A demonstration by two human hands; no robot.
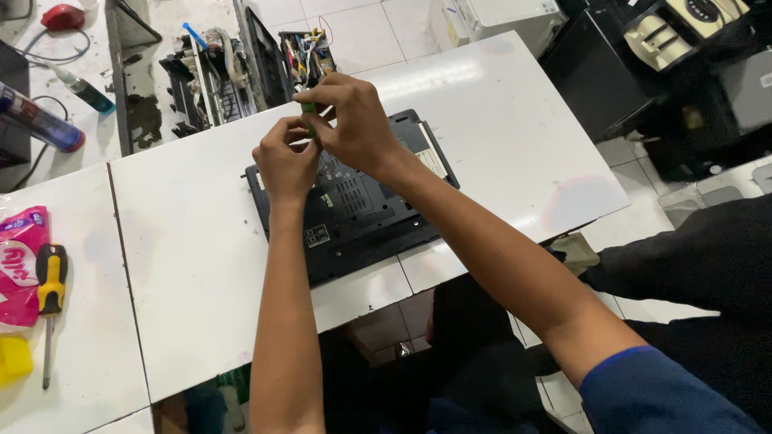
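A black laptop (pixel 354 213) lies upside down on a white table (pixel 498 137), its underside with vents and stickers facing up. Both of my hands hover together above its rear half. My right hand (pixel 350 120) pinches the top of a small green-handled tool (pixel 308 108) between thumb and fingers. My left hand (pixel 286 161) sits just below and to the left, its fingertips closed around the tool's lower part. The tool's tip is hidden behind my fingers.
A yellow-and-black screwdriver (pixel 50 293) and a pink packet (pixel 18 261) lie on the table's left section. A blue spray can (pixel 40 122), a small bottle (pixel 84 91) and an opened device with wires (pixel 241 68) sit beyond the far edge. Dark boxes stand at right.
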